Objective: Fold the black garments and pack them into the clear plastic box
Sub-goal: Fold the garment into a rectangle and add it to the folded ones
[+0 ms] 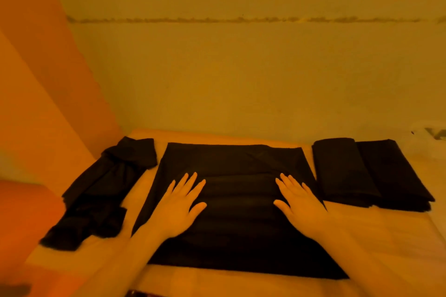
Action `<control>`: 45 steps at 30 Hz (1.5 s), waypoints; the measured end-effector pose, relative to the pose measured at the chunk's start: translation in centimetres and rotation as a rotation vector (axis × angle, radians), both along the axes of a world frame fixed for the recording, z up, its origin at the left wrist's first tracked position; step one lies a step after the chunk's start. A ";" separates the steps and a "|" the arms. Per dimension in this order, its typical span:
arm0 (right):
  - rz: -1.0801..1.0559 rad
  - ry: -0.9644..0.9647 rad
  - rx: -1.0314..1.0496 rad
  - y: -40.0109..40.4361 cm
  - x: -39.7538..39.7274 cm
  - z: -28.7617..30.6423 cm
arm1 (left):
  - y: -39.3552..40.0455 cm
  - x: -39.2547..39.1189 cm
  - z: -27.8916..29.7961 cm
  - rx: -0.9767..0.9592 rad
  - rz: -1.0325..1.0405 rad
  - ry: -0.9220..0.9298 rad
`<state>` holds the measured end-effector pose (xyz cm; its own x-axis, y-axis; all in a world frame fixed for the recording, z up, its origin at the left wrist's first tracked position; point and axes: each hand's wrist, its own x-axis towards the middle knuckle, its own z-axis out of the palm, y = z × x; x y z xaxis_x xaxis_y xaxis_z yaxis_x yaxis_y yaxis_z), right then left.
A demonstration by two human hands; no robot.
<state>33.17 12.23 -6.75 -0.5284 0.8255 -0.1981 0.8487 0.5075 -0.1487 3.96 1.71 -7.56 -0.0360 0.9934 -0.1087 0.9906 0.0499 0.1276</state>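
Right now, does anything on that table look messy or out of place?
Yes: the black heap at the left edge lies crumpled and twisted, unlike the neat folded pile on the right. Both hands, left and right, press flat on the middle garment, which lies smooth. Nothing looks spilled or damaged.

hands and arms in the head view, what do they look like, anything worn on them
Both are bare: the left hand and right hand show no gloves, and no rings, watch or bracelet can be made out. The forearms are uncovered as far as the frame shows, with no sleeve in view. Fingers are slender with short nails. The picture is soft, so fine marks cannot be told.
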 end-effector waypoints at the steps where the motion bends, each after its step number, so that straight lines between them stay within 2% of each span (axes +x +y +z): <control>1: -0.009 0.002 -0.003 -1.1 -0.1 0.6 | -0.4 0.1 0.3 0.029 0.004 0.026; 5: 0.065 0.107 0.037 -6.5 0.8 1.2 | -4.4 1.5 0.3 0.180 0.167 0.002; 9: 0.070 0.066 0.028 -9.5 2.9 -0.6 | -8.5 1.4 -1.9 0.137 0.231 -0.020; 15: 0.096 -0.002 0.020 -12.2 4.6 -0.2 | -9.7 0.2 -1.6 0.126 0.112 0.061; 18: 0.203 -0.086 0.074 -13.6 6.7 0.2 | -12.1 -0.1 -1.1 0.093 -0.021 0.074; 19: 0.153 -0.139 -0.021 -14.1 7.2 0.3 | -13.2 -0.3 -1.4 0.092 -0.054 0.080; 23: 0.112 -0.205 -0.001 -15.4 7.9 -1.0 | -16.2 -0.9 -2.3 0.115 -0.116 0.109; 25: 0.176 -0.152 0.161 -15.4 8.0 -1.4 | -16.4 -1.2 -2.1 0.088 -0.112 0.135; 27: 0.194 -0.084 0.201 -15.7 8.0 -1.2 | -16.5 -1.3 -1.9 0.084 -0.082 0.093; 29: 0.103 -0.136 0.115 -16.5 7.8 -0.8 | -16.9 -1.3 -1.8 0.119 -0.070 0.048; 30: 0.122 -0.131 0.119 -16.9 8.3 -1.5 | -17.1 -1.2 -1.8 0.159 -0.065 0.037; 35: 0.175 0.020 0.132 -18.3 9.5 -1.3 | -17.5 -2.0 -2.1 0.353 -0.098 0.063; 36: 0.192 0.028 0.157 -18.3 9.6 -1.0 | -17.5 -2.4 -2.1 0.389 -0.095 0.026; 38: 0.223 0.065 0.225 -18.2 9.9 -0.6 | -17.6 -2.8 -1.7 0.410 -0.023 -0.160; 41: 0.202 0.187 0.238 -18.0 10.3 -0.3 | -17.8 -2.9 -0.7 0.376 0.189 -0.406; 43: 0.197 0.241 0.299 -17.9 10.6 -0.3 | -17.9 -2.6 0.2 0.312 0.243 -0.420; 45: 0.116 0.335 0.154 -17.7 10.7 0.2 | -17.8 -2.4 1.4 0.319 0.240 -0.394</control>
